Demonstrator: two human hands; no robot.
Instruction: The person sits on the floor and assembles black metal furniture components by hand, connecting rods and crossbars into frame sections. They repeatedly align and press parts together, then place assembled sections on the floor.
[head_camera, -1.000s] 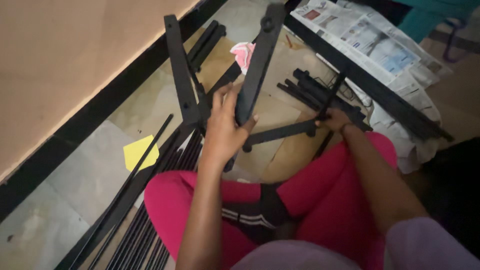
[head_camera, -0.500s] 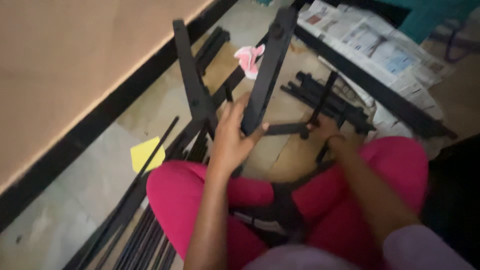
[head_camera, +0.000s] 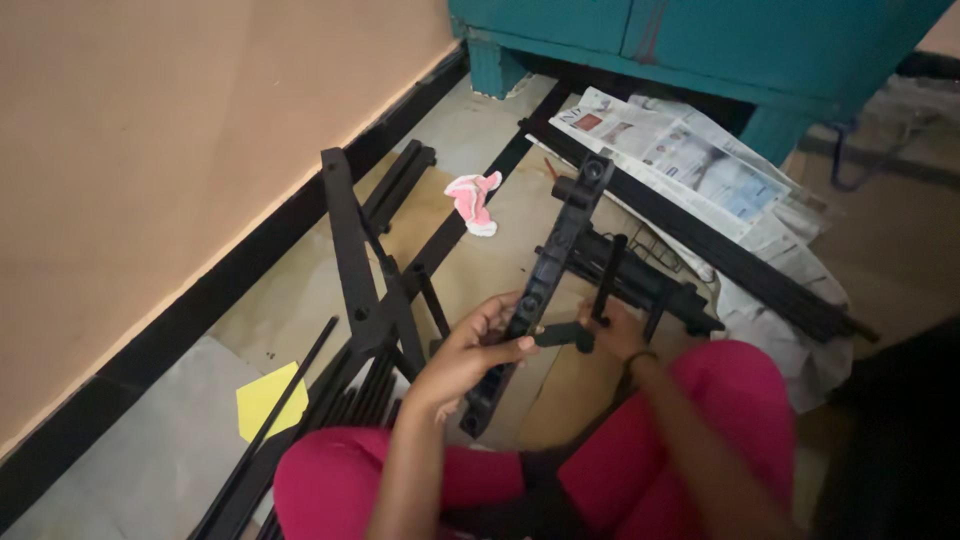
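While the person sits on the floor with pink-clad knees apart, a long black plastic rail (head_camera: 545, 290) leans tilted between both hands, its far end pointing toward a teal cabinet (head_camera: 700, 45). The left hand (head_camera: 465, 350) is curled around the rail's near middle, thumb on top. The right hand (head_camera: 618, 330) is closed on a short black crossbar (head_camera: 565, 337) touching the rail. Loose black bars (head_camera: 355, 260) lie left; a newspaper (head_camera: 690, 160), a pink cloth (head_camera: 473, 200) and a yellow paper (head_camera: 265, 398) lie on the tiled floor (head_camera: 160, 460) beside a beige wall (head_camera: 150, 150).
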